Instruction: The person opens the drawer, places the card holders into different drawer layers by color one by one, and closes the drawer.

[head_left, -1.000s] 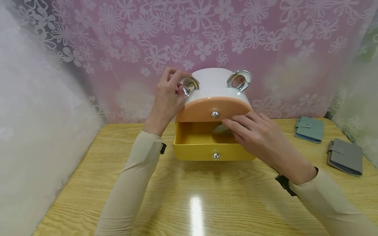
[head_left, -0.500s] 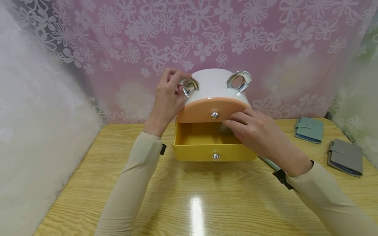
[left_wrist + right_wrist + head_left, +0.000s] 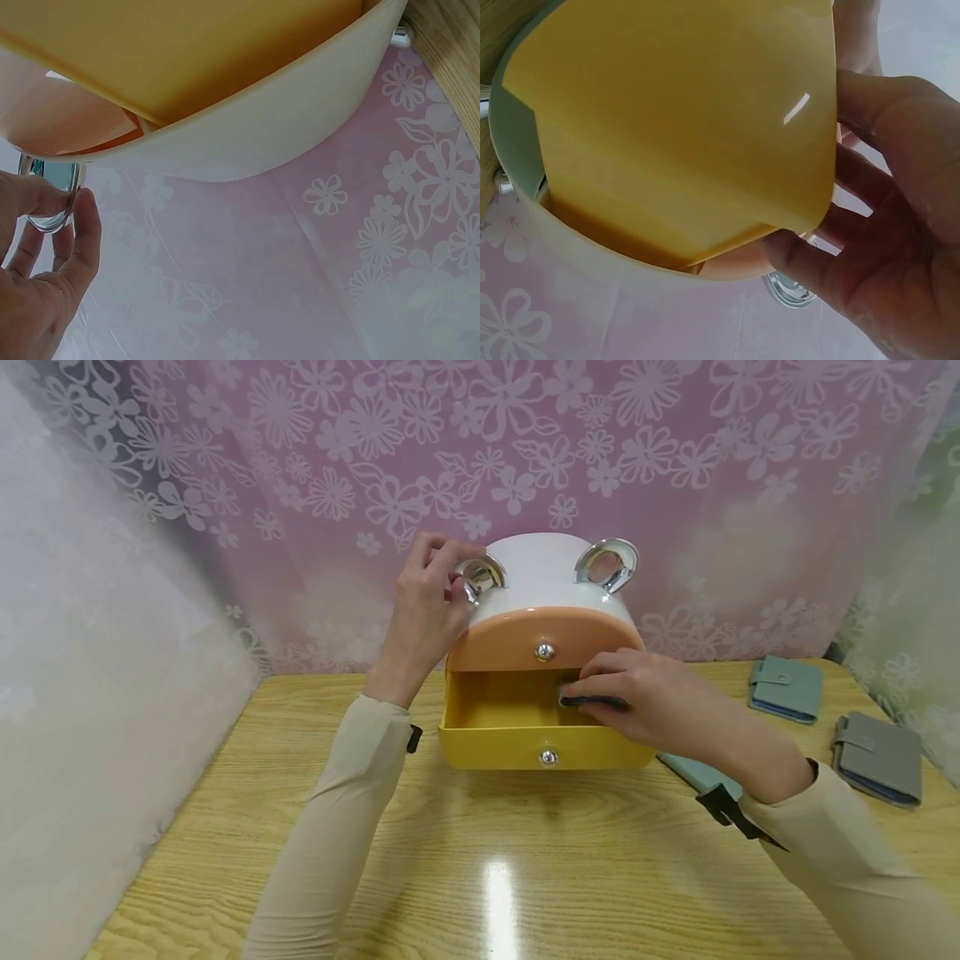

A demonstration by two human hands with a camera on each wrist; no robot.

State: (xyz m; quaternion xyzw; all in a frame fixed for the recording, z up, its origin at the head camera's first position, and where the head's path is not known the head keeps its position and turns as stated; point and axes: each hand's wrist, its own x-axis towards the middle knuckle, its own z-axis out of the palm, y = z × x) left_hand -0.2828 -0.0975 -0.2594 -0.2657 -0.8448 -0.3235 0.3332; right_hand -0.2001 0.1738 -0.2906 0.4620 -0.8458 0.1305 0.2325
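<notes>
In the head view a small white cabinet (image 3: 536,564) has an orange upper drawer front (image 3: 495,647) and a yellow lower drawer (image 3: 495,748), pulled out. My left hand (image 3: 426,610) pinches the silver ring ear (image 3: 491,570) at the cabinet's top left; thumb and fingers also show round this ear (image 3: 54,180) in the left wrist view. My right hand (image 3: 645,702) reaches over the drawer's right side, pinching a thin, dark-blue-edged wallet (image 3: 596,701) inside it. In the right wrist view my right hand (image 3: 900,210) is beside the drawer's yellow underside (image 3: 690,127), which hides the wallet.
A teal wallet (image 3: 785,689) and a grey wallet (image 3: 877,758) lie at the table's right. Another flat teal thing (image 3: 697,770) shows partly under my right wrist. A pink floral curtain (image 3: 465,460) hangs behind the cabinet on the wooden table (image 3: 420,860).
My right hand has turned and dipped in the drawer, so the wallet's dark edge now shows instead of its pale corner. The teal thing under that wrist has come into sight. My left hand stays put.
</notes>
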